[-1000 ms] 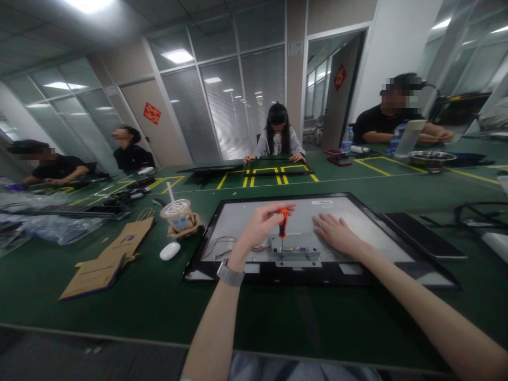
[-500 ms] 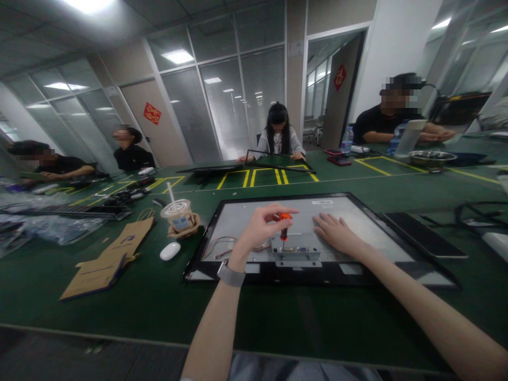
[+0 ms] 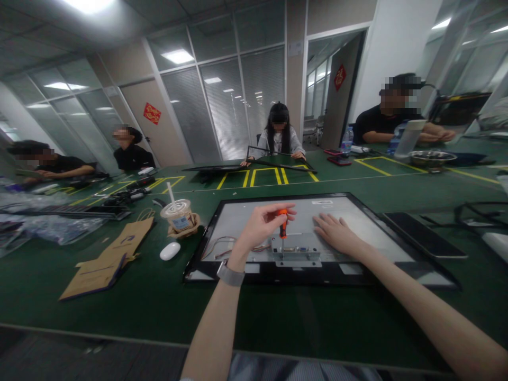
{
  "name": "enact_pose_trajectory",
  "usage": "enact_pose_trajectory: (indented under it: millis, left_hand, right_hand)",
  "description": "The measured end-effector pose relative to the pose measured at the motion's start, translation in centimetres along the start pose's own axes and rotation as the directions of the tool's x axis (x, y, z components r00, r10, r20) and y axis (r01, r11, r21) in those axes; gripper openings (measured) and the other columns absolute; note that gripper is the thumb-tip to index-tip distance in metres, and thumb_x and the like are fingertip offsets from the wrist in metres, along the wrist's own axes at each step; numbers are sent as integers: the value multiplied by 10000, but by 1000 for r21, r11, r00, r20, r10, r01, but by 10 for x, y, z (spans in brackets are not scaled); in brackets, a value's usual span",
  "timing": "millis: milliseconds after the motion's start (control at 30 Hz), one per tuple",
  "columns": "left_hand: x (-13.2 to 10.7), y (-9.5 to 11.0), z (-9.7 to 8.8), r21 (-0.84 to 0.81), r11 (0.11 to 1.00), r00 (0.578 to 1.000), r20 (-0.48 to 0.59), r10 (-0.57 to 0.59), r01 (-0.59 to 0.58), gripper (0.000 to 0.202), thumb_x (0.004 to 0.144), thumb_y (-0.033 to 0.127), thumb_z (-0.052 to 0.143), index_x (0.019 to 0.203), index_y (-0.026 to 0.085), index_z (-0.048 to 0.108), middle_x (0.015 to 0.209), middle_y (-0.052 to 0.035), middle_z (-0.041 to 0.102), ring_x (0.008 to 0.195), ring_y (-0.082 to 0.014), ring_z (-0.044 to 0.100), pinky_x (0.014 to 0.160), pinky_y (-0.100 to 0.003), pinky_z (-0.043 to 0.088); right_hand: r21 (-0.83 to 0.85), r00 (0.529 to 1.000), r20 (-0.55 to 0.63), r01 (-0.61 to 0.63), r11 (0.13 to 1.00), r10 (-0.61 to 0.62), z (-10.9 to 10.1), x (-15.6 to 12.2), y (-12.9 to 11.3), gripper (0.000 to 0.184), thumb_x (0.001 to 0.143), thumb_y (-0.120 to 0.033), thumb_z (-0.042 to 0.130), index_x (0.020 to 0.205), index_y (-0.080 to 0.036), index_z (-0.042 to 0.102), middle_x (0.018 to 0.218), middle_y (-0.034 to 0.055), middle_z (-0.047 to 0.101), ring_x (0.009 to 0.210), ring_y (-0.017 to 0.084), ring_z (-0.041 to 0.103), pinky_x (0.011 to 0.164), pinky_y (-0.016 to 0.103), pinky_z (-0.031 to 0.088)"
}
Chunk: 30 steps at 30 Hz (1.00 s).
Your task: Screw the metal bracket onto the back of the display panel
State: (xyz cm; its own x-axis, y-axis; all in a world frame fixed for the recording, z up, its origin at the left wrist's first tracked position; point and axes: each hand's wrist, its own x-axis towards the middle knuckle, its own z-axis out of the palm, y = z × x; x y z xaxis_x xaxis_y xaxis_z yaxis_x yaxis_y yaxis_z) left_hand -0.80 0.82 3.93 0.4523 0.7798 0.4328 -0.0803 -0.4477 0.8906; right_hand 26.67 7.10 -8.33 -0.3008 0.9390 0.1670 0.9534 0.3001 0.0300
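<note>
My left hand (image 3: pixel 264 222), with a watch on its wrist, pinches the handle of an orange and black screwdriver (image 3: pixel 283 228). The screwdriver stands upright, its shaft pointing down at a metal bracket (image 3: pixel 297 256) that carries connector ports. That bracket sits near the front edge of a flat display panel (image 3: pixel 242 217) with a black frame, lying back side up on the table. Fingers spread, my right hand (image 3: pixel 337 233) rests flat on the panel's pale back, right of the screwdriver. Thin wires (image 3: pixel 222 246) run along the panel left of the bracket. The screwdriver's tip is too small to make out.
Left of the panel are a drink cup (image 3: pixel 180 219) in a carton holder, a white mouse (image 3: pixel 170 251) and a brown paper bag (image 3: pixel 107 259). A dark phone-like slab (image 3: pixel 424 235) lies at the right. Across the green table (image 3: pixel 151 328), a person handles a black frame (image 3: pixel 278 153).
My left fingers have shifted around the screwdriver handle, which stays upright in the same place. My right hand has not moved. Across the table, the co-worker's dark panel has shifted slightly right.
</note>
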Motion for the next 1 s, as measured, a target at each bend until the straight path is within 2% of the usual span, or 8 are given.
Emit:
enact_pose_trajectory:
  millis: [133, 233, 367, 533, 633, 833, 1000]
  left_hand:
    - [1, -3, 1, 60, 998, 1000, -23, 0, 1, 298, 838, 264, 688, 1113, 151, 718, 973, -97, 721, 829, -151, 655, 789, -318, 538]
    - [2, -3, 2, 178, 983, 997, -65, 50, -37, 244, 797, 294, 739, 1011, 179, 753, 886, -49, 650, 756, -123, 586, 708, -276, 501]
    - [2, 2, 3, 283, 957, 991, -103, 87, -55, 204, 880, 343, 638, 980, 215, 762, 893, -33, 539, 758, -120, 528, 670, -257, 461]
    - [2, 6, 2, 291, 955, 994, -74, 77, -52, 317, 970, 285, 446, 1109, 215, 722, 878, -33, 501, 812, -143, 524, 726, -281, 456]
    - [2, 5, 3, 297, 954, 993, -91, 72, -42, 275, 945, 312, 510, 1088, 224, 727, 877, -24, 481, 773, -133, 502, 688, -270, 450]
    - [3, 2, 6, 282, 959, 984, -168, 53, -3, 178, 825, 339, 701, 927, 202, 752, 872, -14, 491, 770, -123, 518, 693, -266, 463]
    - [2, 3, 7, 274, 961, 987, -145, 63, -22, 151, 848, 290, 668, 933, 188, 740, 883, -16, 501, 774, -118, 526, 695, -259, 457]
  right_hand:
    - [1, 1000, -5, -4, 1000, 4, 1, 0, 0, 593, 982, -429, 188, 1464, -191, 439, 1518, 161, 433, 1384, 355, 376, 1063, 597, 345]
    - [18, 1000, -22, 1, 1000, 0, 3, 1, 2, 590, 978, -433, 193, 1461, -201, 441, 1514, 162, 437, 1386, 357, 371, 1061, 614, 339]
    - [23, 1000, -28, 9, 1000, -9, 3, 1, 2, 589, 977, -438, 192, 1453, -210, 452, 1505, 165, 448, 1378, 361, 382, 1060, 621, 336]
    - [14, 1000, 16, -10, 1000, 9, -1, 1, 0, 596, 984, -434, 194, 1468, -182, 434, 1532, 167, 410, 1399, 359, 352, 1078, 599, 325]
    - [17, 999, 31, -16, 1000, 16, -4, 0, -1, 603, 988, -434, 183, 1475, -172, 424, 1539, 165, 399, 1406, 358, 340, 1088, 592, 315]
    - [31, 1000, 14, -5, 1000, 4, -5, -1, -2, 595, 985, -435, 185, 1463, -188, 439, 1523, 167, 422, 1391, 357, 364, 1073, 606, 328]
    - [29, 1000, -3, -7, 1000, 8, -2, -1, -1, 587, 981, -429, 196, 1464, -202, 441, 1522, 159, 426, 1392, 356, 363, 1072, 609, 329]
